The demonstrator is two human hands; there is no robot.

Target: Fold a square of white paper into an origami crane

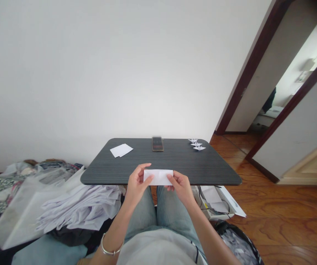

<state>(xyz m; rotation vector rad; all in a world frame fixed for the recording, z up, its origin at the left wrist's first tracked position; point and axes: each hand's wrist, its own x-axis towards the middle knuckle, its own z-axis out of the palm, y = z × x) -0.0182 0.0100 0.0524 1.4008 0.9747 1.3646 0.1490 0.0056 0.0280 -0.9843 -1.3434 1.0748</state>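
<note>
Soft, even light filling room, no clear source showing. Wall (pixel 119 66) glowing pale, dimming toward corners. Room beyond doorway (pixel 293 81) nearly blowing out. Table (pixel 180 158) carrying faint sheen. Paper (pixel 158 177) reading bright white. Shadows staying weak. Wide lens bending door frame (pixel 254 62); frame edges softening, top right corner darkening.
</note>
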